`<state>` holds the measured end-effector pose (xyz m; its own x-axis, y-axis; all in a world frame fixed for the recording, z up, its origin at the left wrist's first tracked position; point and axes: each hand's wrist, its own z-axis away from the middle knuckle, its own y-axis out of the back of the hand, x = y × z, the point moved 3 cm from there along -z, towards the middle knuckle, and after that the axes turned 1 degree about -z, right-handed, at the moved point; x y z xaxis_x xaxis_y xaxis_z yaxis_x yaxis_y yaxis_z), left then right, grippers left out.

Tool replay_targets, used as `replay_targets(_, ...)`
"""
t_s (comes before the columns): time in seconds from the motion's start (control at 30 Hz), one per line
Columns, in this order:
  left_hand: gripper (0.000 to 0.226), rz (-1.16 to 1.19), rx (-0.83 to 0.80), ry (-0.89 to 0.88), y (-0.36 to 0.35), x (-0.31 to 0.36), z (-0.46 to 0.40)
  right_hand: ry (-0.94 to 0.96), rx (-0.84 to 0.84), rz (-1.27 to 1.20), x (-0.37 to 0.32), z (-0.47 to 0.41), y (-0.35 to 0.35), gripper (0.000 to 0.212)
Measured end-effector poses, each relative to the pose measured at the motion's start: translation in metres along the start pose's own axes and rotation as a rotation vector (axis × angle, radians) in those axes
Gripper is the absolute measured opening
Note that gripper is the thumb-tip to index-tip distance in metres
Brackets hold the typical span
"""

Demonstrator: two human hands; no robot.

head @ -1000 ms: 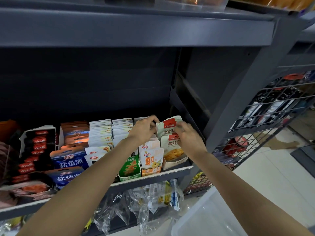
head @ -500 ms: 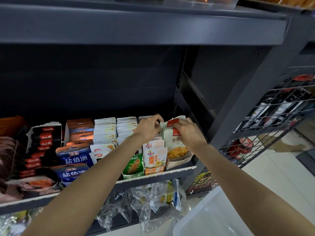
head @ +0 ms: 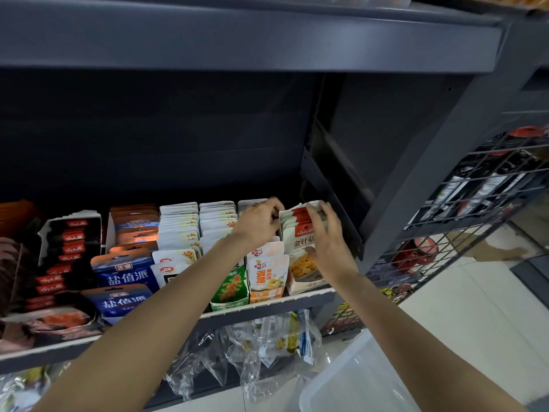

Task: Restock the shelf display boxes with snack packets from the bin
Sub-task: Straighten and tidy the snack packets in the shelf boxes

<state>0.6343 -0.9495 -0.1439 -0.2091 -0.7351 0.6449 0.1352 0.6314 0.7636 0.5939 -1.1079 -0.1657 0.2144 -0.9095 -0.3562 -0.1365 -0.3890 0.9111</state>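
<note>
My right hand [head: 325,242] lies with fingers spread along the right flank of the red-topped packets [head: 300,224], which stand upright in the rightmost display box [head: 306,285], centre-right of the frame. The row runs back into the shelf [head: 261,307]. My left hand [head: 258,226] curls at its left side; whether it grips anything, I cannot tell.
</note>
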Motion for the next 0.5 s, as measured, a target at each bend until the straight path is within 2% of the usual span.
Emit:
replay_targets(0.13,0.044,0.033,0.021,-0.088,-0.003,0.008,0.007,0.014,-0.047,-0.012,0.002,0.012,-0.001,0.08)
replay_targets(0.2,0.053,-0.062,0.001,-0.146,-0.005,0.009,0.011,0.009,-0.05,-0.001,0.005,0.012,-0.001,0.077)
replay_targets(0.33,0.067,-0.362,-0.178,-0.212,-0.013,0.009,0.015,0.019,-0.134,0.002,0.001,0.002,-0.001,0.07)
replay_targets(0.43,0.069,-0.44,-0.223,-0.209,-0.013,0.011,0.013,0.066,-0.217,-0.008,-0.001,-0.005,0.001,0.069)
replay_targets(0.5,0.069,-0.461,-0.222,-0.206,-0.01,0.014,0.014,0.06,-0.214,-0.039,-0.001,-0.006,0.004,0.068)
